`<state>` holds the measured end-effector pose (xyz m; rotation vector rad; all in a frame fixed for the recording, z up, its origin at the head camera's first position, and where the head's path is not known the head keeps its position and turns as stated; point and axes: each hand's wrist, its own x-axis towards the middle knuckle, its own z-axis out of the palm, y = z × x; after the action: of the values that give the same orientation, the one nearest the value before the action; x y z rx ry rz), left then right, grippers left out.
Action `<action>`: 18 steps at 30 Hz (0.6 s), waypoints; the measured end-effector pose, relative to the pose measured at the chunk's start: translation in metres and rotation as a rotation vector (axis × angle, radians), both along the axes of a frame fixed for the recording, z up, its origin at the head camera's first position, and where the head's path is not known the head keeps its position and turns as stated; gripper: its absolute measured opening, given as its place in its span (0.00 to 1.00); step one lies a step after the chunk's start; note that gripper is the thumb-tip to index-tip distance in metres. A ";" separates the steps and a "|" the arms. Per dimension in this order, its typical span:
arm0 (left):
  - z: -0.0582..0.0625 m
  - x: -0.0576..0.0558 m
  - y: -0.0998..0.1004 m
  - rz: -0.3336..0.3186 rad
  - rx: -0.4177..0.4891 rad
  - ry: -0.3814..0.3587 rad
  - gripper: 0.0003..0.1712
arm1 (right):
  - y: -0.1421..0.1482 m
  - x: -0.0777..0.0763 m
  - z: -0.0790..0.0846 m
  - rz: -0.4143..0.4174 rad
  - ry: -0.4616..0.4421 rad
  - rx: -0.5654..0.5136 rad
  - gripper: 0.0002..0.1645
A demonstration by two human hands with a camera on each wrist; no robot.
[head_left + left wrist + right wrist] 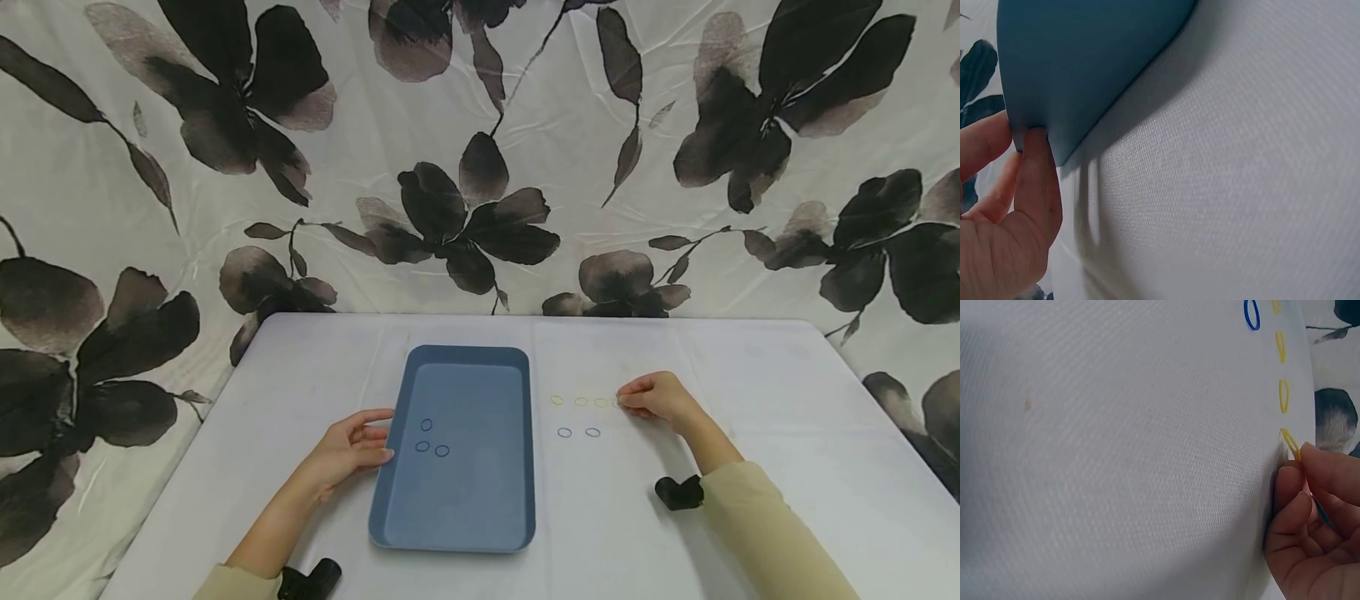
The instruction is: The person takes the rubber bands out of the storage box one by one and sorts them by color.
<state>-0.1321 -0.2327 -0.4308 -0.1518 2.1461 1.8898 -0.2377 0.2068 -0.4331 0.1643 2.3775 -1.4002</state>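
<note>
My left hand grips the left rim of a blue rectangular tray, thumb and fingers on either side of the edge in the left wrist view. Three dark blue rubber bands lie in the tray's left half. To the tray's right, my right hand pinches a yellow rubber band between thumb and finger, at the right end of a row. Close by in that row are three more yellow rubber bands. A small teal bit shows between the curled fingers of that hand.
Two blue rubber bands lie below the yellow row on the white table. Black wrist devices sit at both sleeves. Behind the table's far edge hangs a white cloth with dark flowers.
</note>
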 end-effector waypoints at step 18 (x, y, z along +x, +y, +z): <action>0.000 0.002 0.000 -0.001 -0.010 0.004 0.38 | 0.009 -0.002 0.010 0.036 -0.011 -0.028 0.16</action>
<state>-0.1303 -0.2323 -0.4313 -0.1494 2.1579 1.8811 -0.2395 0.2163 -0.4229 0.1203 2.3386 -1.4117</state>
